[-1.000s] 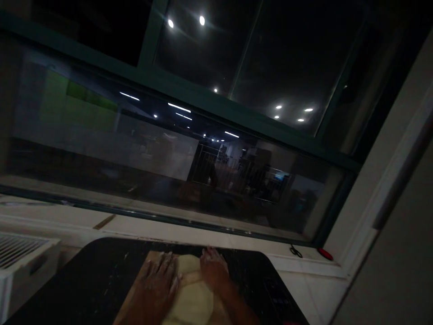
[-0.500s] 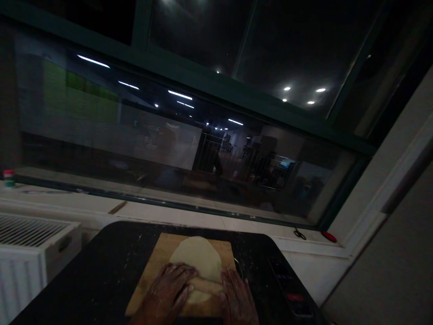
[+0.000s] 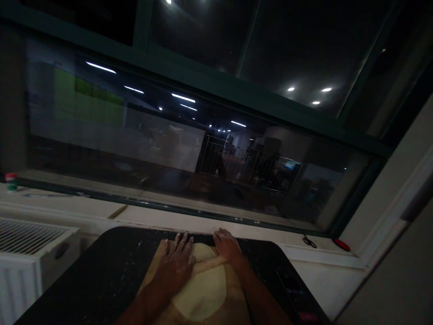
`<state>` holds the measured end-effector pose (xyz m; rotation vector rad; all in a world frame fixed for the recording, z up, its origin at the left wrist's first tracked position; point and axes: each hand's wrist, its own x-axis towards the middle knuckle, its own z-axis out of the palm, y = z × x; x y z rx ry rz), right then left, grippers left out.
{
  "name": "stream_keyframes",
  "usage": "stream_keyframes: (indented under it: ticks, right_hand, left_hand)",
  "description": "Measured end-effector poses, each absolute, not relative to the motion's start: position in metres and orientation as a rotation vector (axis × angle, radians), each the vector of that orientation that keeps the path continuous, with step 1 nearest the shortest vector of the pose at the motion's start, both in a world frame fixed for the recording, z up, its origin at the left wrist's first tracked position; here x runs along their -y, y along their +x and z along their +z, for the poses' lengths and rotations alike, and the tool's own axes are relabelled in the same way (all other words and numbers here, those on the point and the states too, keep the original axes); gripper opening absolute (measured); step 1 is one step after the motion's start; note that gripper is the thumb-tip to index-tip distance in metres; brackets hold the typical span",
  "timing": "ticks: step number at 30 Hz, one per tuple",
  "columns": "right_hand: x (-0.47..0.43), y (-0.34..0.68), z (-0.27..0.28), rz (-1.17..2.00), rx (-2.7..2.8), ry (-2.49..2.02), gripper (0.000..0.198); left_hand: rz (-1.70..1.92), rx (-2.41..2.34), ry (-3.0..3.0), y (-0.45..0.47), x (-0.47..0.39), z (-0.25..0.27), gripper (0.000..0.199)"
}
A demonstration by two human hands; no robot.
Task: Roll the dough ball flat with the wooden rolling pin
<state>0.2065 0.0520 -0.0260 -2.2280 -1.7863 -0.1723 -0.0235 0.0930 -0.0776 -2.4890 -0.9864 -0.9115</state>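
Observation:
A thin sheet of rolled dough [image 3: 202, 293] lies on a wooden board [image 3: 233, 311]. Across its far part lies a light wooden rolling pin [image 3: 209, 264], slightly tilted. My left hand [image 3: 178, 257] is floury and rests palm down at the pin's left end, its fingers spread forward. My right hand [image 3: 227, 243] lies over the pin's right end, fingers stretched toward the board's far edge and close together. The pin's ends are hidden under my hands, and both forearms cover parts of the board.
The board rests on a black table [image 3: 111, 271] dusted with flour, with a control panel [image 3: 292, 289] at right. Behind it runs a window sill [image 3: 162, 221] holding scissors [image 3: 309, 242], a red object [image 3: 341, 244] and a red-capped container [image 3: 11, 181]. A white radiator [image 3: 30, 253] stands left.
Both hands have moved forward, away from me, carrying the rolling pin from the near part of the dough to its far part. More dough now shows on the near side.

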Motion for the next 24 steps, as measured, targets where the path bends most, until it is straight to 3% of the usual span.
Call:
stream_keyframes:
  ticks: [7, 10, 13, 15, 19, 24]
  right_hand:
    - [0.055, 0.2, -0.068, -0.377, 1.788, -2.221, 0.045]
    - [0.1, 0.203, -0.107, -0.878, 1.784, -1.978, 0.045]
    - [0.113, 0.206, -0.122, -1.03, 1.762, -1.86, 0.046]
    - [0.103, 0.205, -0.106, -0.848, 1.808, -1.958, 0.045]
    - [0.048, 0.203, -0.046, -0.12, 1.865, -2.368, 0.05]
    - [-0.038, 0.207, -0.011, 0.041, 1.993, -2.319, 0.043]
  left_hand:
    - [-0.966, 0.664, -2.461, -0.042, -0.04, -0.073, 0.045]
    - [-0.993, 0.535, -2.417, -0.055, -0.021, -0.075, 0.05]
    - [-1.015, 0.493, -2.401, -0.061, -0.014, -0.075, 0.051]
    - [-1.029, 0.503, -2.414, -0.06, -0.015, -0.074, 0.05]
    - [-1.01, 0.569, -2.504, -0.045, -0.032, -0.071, 0.046]
    - [-0.963, 0.895, -2.568, -0.025, -0.064, -0.069, 0.044]
